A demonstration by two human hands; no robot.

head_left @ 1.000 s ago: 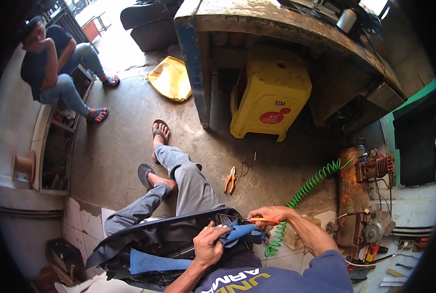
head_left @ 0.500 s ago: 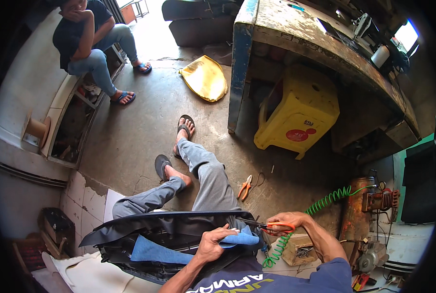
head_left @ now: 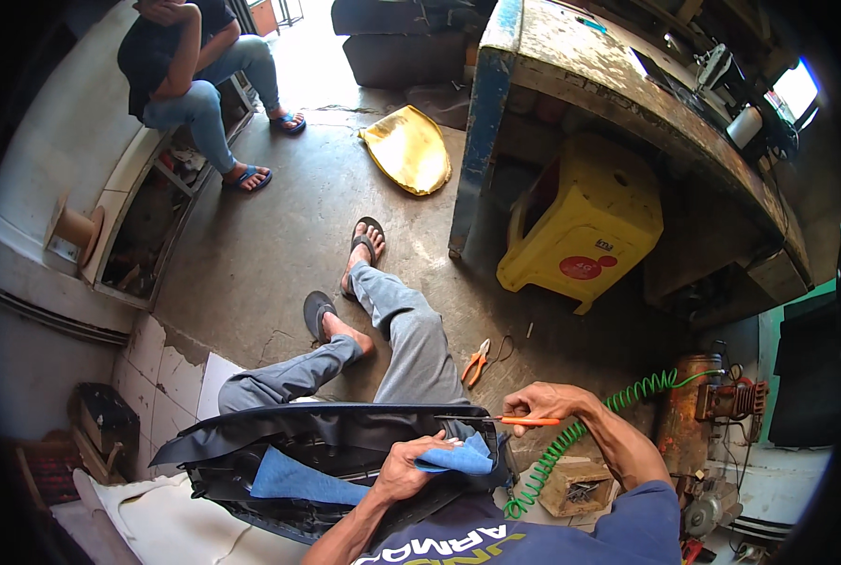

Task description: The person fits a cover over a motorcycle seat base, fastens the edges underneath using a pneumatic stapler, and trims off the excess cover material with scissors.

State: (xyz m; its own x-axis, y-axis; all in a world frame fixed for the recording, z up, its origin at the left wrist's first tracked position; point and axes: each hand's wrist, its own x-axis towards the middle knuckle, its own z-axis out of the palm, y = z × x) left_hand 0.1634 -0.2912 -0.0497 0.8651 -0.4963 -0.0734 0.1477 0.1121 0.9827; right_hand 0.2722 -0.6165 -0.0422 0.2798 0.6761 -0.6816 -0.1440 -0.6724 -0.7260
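Across my lap lies a long black motorcycle seat (head_left: 223, 435), its hollow plastic underside up and black cover material along its rim. A strip of blue cloth (head_left: 298, 482) lies in the hollow. My left hand (head_left: 407, 469) is closed on the folded end of this cloth, near the seat's right end. My right hand (head_left: 535, 403) grips orange-handled scissors (head_left: 532, 421), seen nearly edge-on. Their thin blades point left over the seat's rim, just above the bunched cloth. Whether the blades touch the cover I cannot tell.
Orange-handled pliers (head_left: 477, 363) lie on the floor beyond my right knee. A coiled green hose (head_left: 557, 450) runs beside my right arm to a rusty compressor (head_left: 689, 400). A yellow stool (head_left: 585, 221) stands under the workbench (head_left: 571, 47). A seated person (head_left: 199, 85) is at the far left.
The scissors have turned from showing their handle loops to nearly edge-on, and my right hand has risen slightly. My left hand keeps its hold on the cloth. The whole view has shifted a little.
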